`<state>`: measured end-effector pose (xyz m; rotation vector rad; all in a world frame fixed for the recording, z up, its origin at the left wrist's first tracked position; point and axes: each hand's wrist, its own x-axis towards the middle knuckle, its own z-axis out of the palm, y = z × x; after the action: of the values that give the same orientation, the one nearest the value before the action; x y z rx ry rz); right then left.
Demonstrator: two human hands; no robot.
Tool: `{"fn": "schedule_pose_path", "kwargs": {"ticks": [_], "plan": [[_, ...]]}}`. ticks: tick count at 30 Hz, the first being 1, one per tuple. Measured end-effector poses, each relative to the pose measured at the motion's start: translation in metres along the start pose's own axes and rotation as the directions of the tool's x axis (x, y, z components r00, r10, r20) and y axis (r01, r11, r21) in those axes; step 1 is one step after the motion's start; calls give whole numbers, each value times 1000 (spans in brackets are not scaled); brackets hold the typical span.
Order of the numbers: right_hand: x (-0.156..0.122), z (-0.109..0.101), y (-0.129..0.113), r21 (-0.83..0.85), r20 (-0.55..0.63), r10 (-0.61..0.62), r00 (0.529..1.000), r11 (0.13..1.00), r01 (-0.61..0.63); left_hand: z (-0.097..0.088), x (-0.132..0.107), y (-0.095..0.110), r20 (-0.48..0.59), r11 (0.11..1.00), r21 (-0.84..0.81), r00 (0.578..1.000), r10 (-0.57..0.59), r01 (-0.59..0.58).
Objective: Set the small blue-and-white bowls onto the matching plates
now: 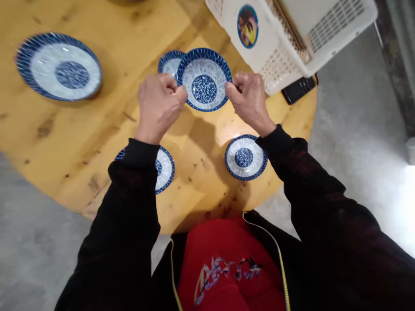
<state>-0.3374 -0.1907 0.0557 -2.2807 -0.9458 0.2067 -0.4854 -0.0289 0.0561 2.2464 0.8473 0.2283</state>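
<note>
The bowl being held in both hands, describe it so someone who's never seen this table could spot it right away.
On the round wooden table, look to the far side near the white plastic basket. There the left hand and right hand pinch opposite rims of a blue-and-white bowl. Unlike the flat saucers nearby, it is deeper and is the only dish being gripped.

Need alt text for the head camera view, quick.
Both hands, left hand and right hand, hold a blue-and-white bowl by its rim above a round wooden table. Three small plates and one large plate lie around it; a white basket sits at the far right.
</note>
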Motion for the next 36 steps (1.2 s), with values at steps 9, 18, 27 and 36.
{"fn": "schedule_pose_path", "kwargs": {"ticks": [9, 18, 27, 36], "plan": [[-169, -57, 73, 12, 11, 254, 967, 967, -254, 92, -100, 46, 359, 984, -30, 917, 172, -173], [-213, -43, 108, 58, 61, 418, 906, 905, -422, 135, -104, 44, 504, 985, -35, 848, 165, -171], [-223, -33, 116, 88, 89, 428, 900, 896, -435, 135, -100, 45, 537, 987, -113, 829, 158, -115], [-224, -40, 113, 79, 125, 439, 890, 889, -450, 136, -99, 39, 485, 983, -154, 860, 159, -95]]}}
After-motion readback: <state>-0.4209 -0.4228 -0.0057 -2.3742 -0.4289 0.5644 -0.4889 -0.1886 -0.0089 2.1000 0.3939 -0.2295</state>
